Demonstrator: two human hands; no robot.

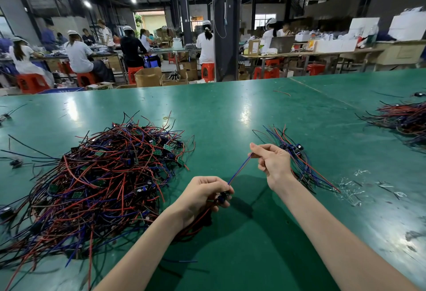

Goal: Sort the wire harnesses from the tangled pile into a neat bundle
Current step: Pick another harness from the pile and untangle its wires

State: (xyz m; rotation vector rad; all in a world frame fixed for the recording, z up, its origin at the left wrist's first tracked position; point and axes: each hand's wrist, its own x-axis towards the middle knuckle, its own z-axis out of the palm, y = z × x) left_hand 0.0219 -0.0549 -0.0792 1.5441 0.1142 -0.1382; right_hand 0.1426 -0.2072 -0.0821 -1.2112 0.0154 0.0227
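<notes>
Hands apart over green table — left hand pinches harness at its dark connector, right hand grips its wire ends, wires taut between. Tangled pile left; small bundle just behind right hand.

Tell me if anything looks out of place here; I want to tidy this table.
Torn clear plastic scraps litter the green table right of the small sorted bundle. A stray red wire and a rubber band lie alone farther back.
</notes>
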